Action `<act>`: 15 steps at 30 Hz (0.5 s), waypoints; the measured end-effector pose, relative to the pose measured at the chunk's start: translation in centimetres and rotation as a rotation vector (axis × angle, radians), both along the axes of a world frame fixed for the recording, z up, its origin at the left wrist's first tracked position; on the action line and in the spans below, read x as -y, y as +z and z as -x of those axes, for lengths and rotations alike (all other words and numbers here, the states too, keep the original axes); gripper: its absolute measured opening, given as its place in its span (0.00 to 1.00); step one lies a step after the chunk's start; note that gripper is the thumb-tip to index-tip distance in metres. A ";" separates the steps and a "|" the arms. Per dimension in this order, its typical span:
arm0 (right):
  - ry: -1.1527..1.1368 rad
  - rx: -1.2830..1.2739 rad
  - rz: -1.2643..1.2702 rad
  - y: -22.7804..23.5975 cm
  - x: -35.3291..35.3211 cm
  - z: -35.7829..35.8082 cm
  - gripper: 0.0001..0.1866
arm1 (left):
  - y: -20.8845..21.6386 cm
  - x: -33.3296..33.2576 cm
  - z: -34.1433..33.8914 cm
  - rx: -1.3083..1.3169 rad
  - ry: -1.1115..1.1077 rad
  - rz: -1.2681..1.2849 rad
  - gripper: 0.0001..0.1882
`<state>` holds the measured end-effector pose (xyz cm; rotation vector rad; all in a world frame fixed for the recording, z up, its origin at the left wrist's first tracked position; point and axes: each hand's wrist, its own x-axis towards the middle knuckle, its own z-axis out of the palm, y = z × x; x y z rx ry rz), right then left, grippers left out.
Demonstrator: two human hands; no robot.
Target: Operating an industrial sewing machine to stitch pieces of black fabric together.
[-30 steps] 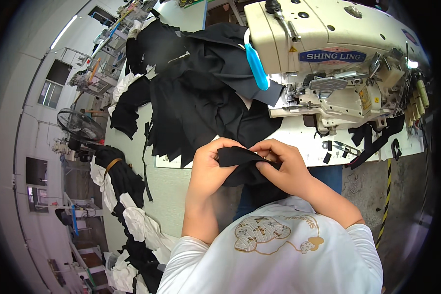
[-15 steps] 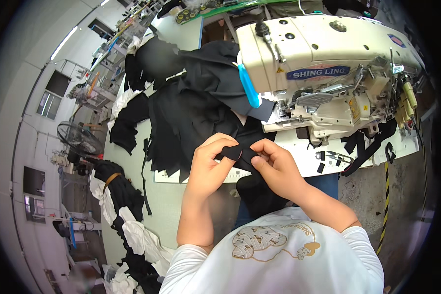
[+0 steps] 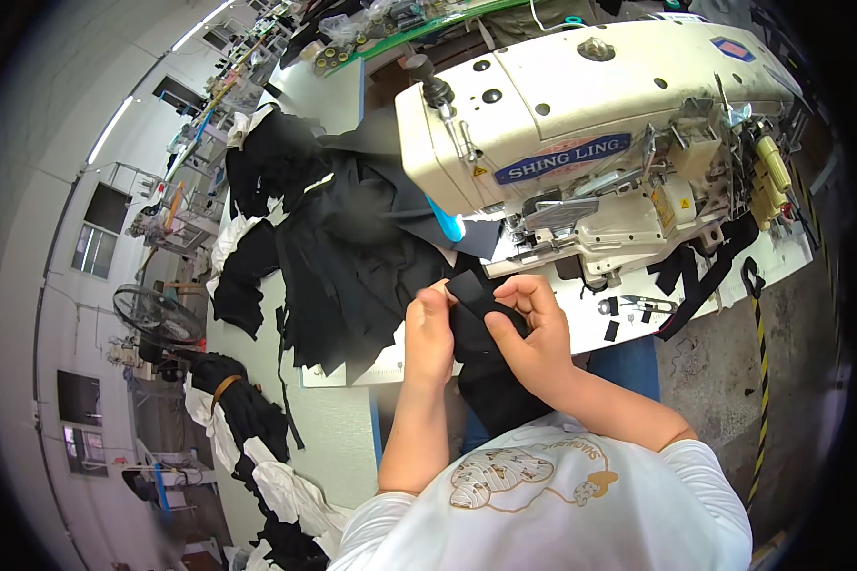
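Note:
A black fabric band (image 3: 474, 297) is stretched flat between my hands just in front of the sewing machine, and its cloth hangs down toward my lap. My left hand (image 3: 429, 333) grips its left edge, the thumb upright and the fingers mostly hidden behind. My right hand (image 3: 535, 341) is closed on the right side, with thumb and curled fingers pressed on the cloth. The white industrial sewing machine (image 3: 567, 105) stands beyond my hands to the right. A black fabric pile (image 3: 352, 276) lies on the table to the left of the machine.
Thread snips (image 3: 643, 305) and small black scraps lie on the right of the white tabletop (image 3: 571, 303). Black strips (image 3: 707, 281) trail off its right edge. A tied black bundle (image 3: 243, 404) and white cloth (image 3: 290, 481) lie at the left. A fan (image 3: 159, 314) stands farther left.
The small folded piece that I pinched is now opened into a wider flat band. My left hand has moved right and turned thumb-up; the right hand stays close. The view has shifted slightly.

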<state>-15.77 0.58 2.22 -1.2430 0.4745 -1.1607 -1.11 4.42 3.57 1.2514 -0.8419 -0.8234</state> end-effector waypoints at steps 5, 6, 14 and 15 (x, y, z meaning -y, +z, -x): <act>-0.189 -0.104 0.190 -0.8 0.8 0.8 0.12 | 0.5 -0.4 0.7 0.026 -0.099 -0.078 0.22; -0.212 -0.135 0.285 -0.5 1.0 1.1 0.12 | 0.7 -0.2 1.3 0.025 -0.099 -0.084 0.22; -0.302 -0.173 0.449 -1.2 1.9 1.7 0.12 | -1.4 0.4 1.5 -0.120 -0.134 -0.025 0.16; -0.289 -0.198 0.407 -1.3 1.9 1.8 0.12 | -1.2 0.4 1.7 -0.123 -0.138 -0.029 0.16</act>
